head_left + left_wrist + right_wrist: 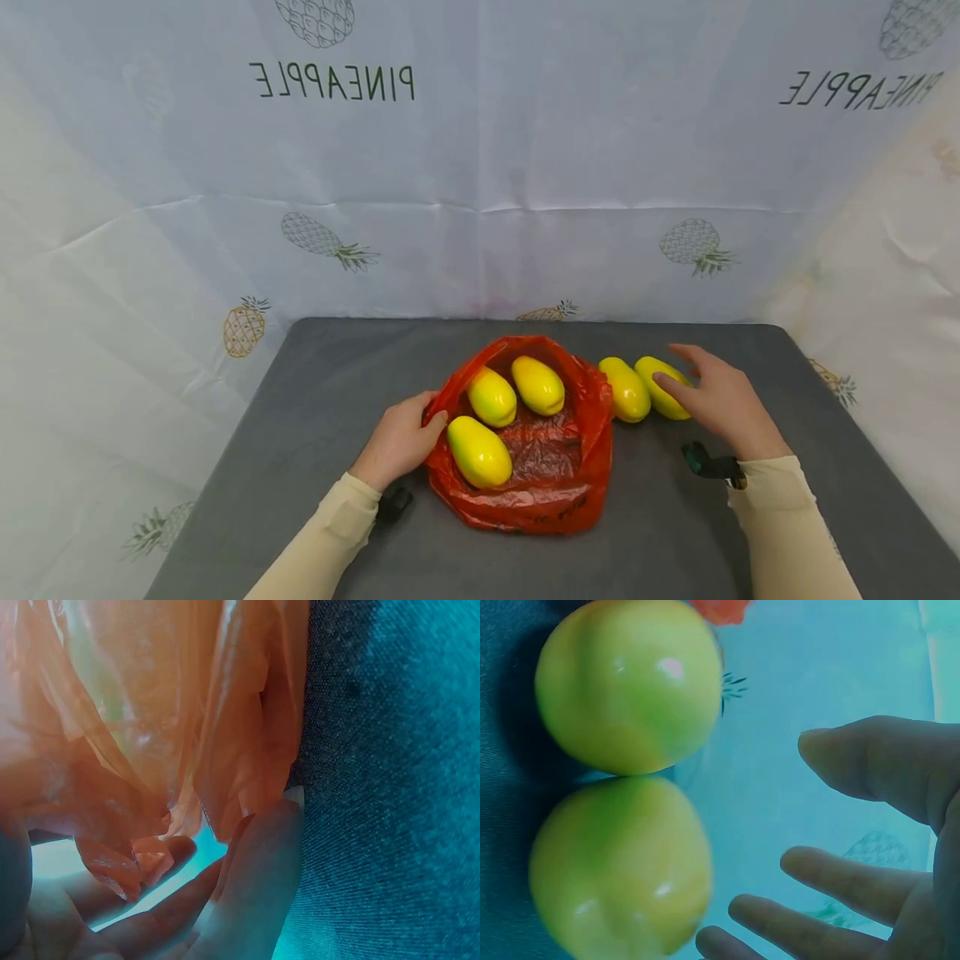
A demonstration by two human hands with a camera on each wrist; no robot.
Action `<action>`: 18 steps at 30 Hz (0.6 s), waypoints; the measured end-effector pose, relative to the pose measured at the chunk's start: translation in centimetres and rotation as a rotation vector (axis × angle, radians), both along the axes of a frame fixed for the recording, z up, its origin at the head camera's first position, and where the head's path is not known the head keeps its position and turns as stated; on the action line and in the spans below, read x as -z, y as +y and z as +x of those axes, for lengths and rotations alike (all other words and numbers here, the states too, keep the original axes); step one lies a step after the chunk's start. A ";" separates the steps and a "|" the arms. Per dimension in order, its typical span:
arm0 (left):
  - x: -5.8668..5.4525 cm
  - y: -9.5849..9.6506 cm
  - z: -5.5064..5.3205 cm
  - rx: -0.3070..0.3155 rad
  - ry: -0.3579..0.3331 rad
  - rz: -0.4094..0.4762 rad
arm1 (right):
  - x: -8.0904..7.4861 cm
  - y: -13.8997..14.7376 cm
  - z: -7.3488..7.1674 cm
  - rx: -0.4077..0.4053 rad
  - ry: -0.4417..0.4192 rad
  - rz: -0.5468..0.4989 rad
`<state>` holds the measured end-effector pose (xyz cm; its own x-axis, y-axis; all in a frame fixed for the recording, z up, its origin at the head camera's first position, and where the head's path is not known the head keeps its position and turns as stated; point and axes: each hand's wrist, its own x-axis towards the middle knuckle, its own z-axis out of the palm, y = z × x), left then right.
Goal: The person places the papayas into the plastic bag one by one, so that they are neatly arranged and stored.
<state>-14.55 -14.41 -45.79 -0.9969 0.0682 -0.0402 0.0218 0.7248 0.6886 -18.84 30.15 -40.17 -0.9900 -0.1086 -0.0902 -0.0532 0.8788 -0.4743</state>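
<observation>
A red plastic bag lies with its mouth spread wide on the table. Inside are three glossy yellow, mango-like fruits. My left hand grips the bag's left rim, thumb on the inner side; in the left wrist view the thin plastic bunches at the fingers. To the right of the bag, two more yellow fruits lie side by side, touching. Over the rightmost fruit hovers my right hand, thumb and fingers spread, holding nothing. The right wrist view shows a gap between the fingertips and both fruits.
The dark grey table has its far edge against a pale curtain printed with pineapples. Curtain also hangs at the left and right sides. A small dark device is strapped at the right wrist, another at the left.
</observation>
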 end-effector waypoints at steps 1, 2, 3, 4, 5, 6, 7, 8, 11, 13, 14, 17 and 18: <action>0.0 0.0 0.0 0.000 0.000 -0.001 | 0.3 0.1 0.0 0.008 -0.004 -0.002; 0.1 0.0 0.1 0.000 0.000 -0.002 | 0.5 0.3 0.0 0.015 -0.007 -0.005; 0.1 0.0 0.1 0.001 0.001 -0.003 | 0.8 0.4 0.0 0.023 -0.008 -0.008; 0.1 0.0 0.2 0.001 0.003 -0.005 | 1.1 0.5 0.0 0.031 -0.011 -0.011; 0.1 0.0 0.2 0.002 0.003 -0.007 | 1.3 0.6 0.0 0.038 -0.010 -0.014; 0.1 0.0 0.2 0.003 0.003 -0.005 | 1.6 0.7 0.0 0.045 -0.009 -0.017; 0.2 0.1 0.3 0.005 0.005 -0.001 | 1.8 0.9 0.0 0.051 -0.010 -0.018; 0.2 0.1 0.3 0.006 0.006 0.001 | 2.0 1.0 0.0 0.057 -0.014 -0.020; 0.2 0.2 0.3 0.008 0.004 0.017 | 2.5 1.5 0.0 0.069 -0.021 -0.019; 0.2 0.2 0.3 0.006 0.006 0.023 | 2.7 1.7 -0.1 0.072 -0.029 -0.019; 0.2 0.2 0.3 0.004 0.007 0.023 | 2.8 1.8 -0.2 0.072 -0.031 -0.020; 0.1 0.1 0.2 -0.004 0.009 0.025 | 2.9 2.0 -0.4 0.071 -0.037 -0.021; 0.1 0.1 0.1 -0.007 0.010 0.023 | 2.9 2.0 -0.5 0.069 -0.042 -0.024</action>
<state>-14.44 -14.29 -45.87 -0.9976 0.0624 -0.0289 0.0239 0.7091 0.7048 -19.38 32.18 -43.12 -0.9906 -0.0428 -0.1303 0.0277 0.8682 -0.4954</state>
